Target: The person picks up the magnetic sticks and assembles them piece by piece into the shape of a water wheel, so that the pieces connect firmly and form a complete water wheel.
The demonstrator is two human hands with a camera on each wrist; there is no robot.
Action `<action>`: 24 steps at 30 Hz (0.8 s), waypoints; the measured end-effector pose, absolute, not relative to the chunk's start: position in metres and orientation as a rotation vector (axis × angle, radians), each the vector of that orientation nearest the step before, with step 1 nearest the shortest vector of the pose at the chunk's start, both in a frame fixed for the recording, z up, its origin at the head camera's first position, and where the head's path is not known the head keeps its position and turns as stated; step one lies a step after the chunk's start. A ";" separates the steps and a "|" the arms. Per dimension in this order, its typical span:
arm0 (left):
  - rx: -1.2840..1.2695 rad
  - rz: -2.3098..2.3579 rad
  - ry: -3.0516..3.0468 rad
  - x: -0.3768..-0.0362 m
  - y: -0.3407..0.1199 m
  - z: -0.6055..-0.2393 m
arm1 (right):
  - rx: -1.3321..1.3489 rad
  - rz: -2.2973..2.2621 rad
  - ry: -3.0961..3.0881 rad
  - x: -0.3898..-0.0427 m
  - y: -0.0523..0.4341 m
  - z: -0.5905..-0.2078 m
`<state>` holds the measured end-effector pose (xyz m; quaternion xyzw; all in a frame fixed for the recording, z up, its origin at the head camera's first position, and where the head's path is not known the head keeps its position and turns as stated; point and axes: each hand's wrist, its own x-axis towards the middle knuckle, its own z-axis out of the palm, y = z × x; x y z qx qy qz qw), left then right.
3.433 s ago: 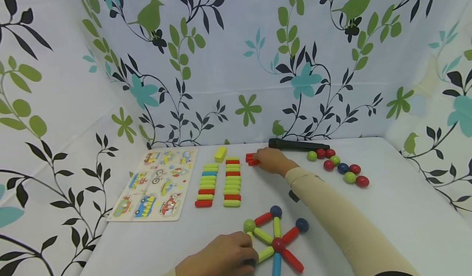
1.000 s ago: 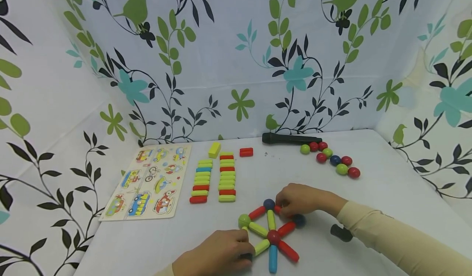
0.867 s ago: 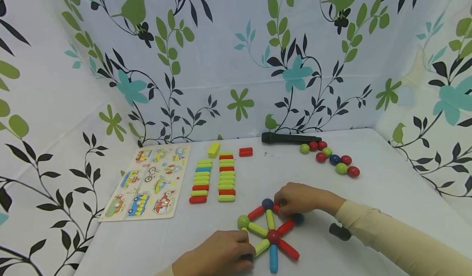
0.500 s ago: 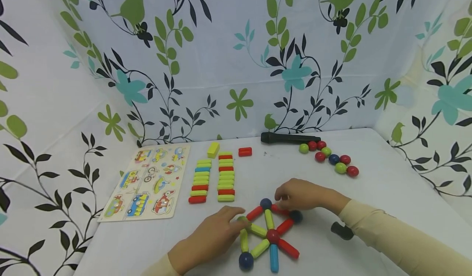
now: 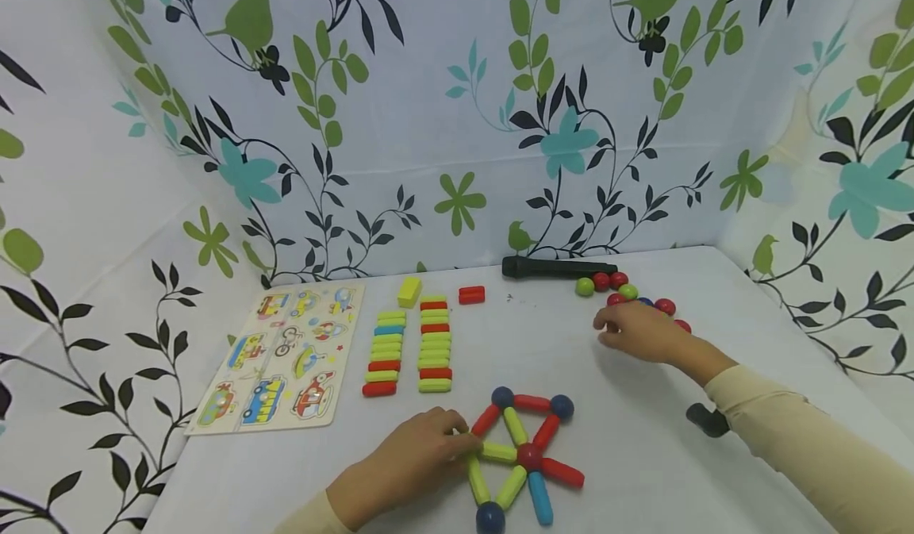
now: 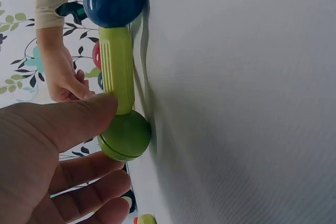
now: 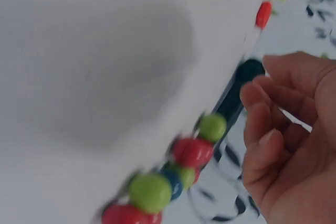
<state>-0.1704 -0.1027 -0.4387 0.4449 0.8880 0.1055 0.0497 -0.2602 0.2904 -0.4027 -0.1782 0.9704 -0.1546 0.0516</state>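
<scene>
Toward white worktop's (image 5: pixel 543 343) right edge, drew loose right hand (image 5: pixel 639 332) off red plastic rod (image 5: pixel 531 403); pinched green ball (image 6: pixel 128 135) with left hand (image 5: pixel 421 451).

A play corner, this: the white table (image 5: pixel 528 343) is walled in on three sides by bird-and-leaf cloth (image 5: pixel 400 153), and there, a vehicle picture board (image 5: pixel 282 359) and bright toy rods (image 5: pixel 435 354) are laid out; home or classroom, that cannot be told.
</scene>
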 end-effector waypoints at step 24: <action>1.334 0.351 2.633 -0.149 -0.086 -0.443 | -0.394 0.050 3.134 -0.273 0.357 -0.431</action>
